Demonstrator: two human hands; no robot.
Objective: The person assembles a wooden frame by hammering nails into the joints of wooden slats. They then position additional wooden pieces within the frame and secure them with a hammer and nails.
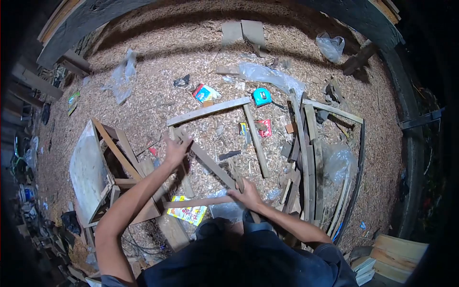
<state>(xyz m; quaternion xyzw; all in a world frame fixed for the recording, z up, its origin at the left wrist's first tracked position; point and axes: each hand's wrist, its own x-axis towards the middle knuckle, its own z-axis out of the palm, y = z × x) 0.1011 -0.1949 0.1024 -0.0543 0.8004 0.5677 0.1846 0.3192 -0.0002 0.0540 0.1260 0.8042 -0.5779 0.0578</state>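
Note:
My left hand point(176, 150) is closed around the upper end of a wooden strip point(210, 163) that slants down to the right. At its lower end, my right hand point(247, 195) grips the wood where a shorter piece point(233, 173) meets it. Another thin strip point(196, 203) reaches leftward from near my right hand. Beyond my hands, a three-sided wooden frame point(208, 111) lies on the shavings. A teal tape measure point(262, 97) sits by its upper right corner.
Wood shavings point(158, 86) cover the ground. Long wooden strips point(306, 158) stand at right, near clear plastic point(338, 160). A wooden frame with a pale panel point(88, 167) is at left. A yellow packet point(189, 214) lies before my legs; a red packet point(264, 127) lies farther off.

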